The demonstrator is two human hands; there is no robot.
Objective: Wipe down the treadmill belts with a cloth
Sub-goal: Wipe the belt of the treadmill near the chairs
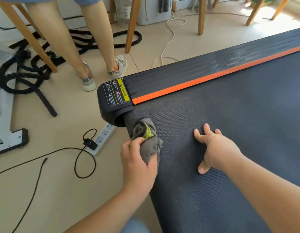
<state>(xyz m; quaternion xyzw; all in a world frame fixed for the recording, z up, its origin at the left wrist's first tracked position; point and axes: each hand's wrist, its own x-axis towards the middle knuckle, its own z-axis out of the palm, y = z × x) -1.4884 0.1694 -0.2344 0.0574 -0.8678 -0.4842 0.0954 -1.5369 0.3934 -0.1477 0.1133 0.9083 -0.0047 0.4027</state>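
The dark textured treadmill belt [238, 115] fills the right half of the head view, bordered by an orange stripe and a black side rail [188, 71]. My left hand [137, 165] grips a bunched grey cloth with a green patch [148, 140] and holds it against the belt's rear edge, just below the black end cap [112, 101] with its warning label. My right hand [214, 148] lies flat on the belt with fingers spread, a little to the right of the cloth.
Another person's legs in sneakers [88, 76] stand on the tile floor beside the end cap. A white power strip [102, 140] and black cables [82, 158] lie by the belt's end. Thick black rope [28, 71], wooden chair legs [132, 24] and a white cable lie beyond.
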